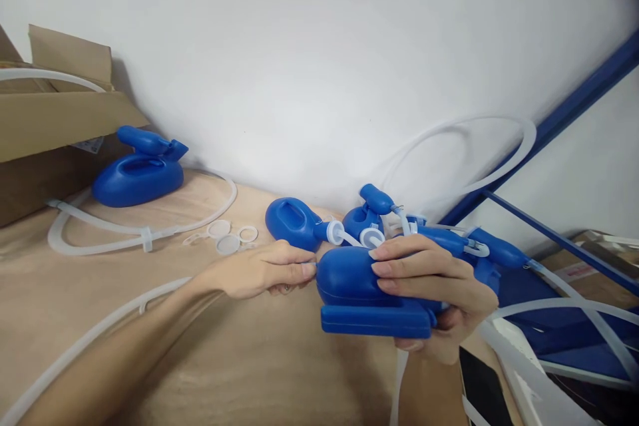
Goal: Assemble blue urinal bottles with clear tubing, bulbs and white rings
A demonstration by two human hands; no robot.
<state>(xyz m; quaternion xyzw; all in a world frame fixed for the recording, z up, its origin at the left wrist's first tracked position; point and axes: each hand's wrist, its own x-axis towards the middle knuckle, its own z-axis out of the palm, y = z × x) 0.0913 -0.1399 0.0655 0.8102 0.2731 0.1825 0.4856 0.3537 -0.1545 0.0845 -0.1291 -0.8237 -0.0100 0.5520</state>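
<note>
Smooth, hard-looking blue plastic fills my right hand: a container with a swollen, rounded body, a soft sheen, a thin seam running along it, and a straight, squared-off bar below a narrow slot. I have it above the pale wooden table, its rounded end toward my left hand. My right hand is closed round its other end, fingers laid side by side across the top and thumb low behind it, the grip only as wide as the body. My left forearm reaches in from the lower left, palm turned down, with thumb and forefinger pinched together at the rounded end; I cannot tell what, if anything, sits between those tips. Just behind the container lies a blue bottle with a hollow handle and a translucent, cup-like cap; more blue pieces with milky, bendy hoses crowd behind my right hand. To the left, a translucent hose curls near flat, cloudy discs and a thin ring. Farther left, another blue bottle stands beside the creased, matte brown cardboard box, a small blue piece resting on top of it.
</note>
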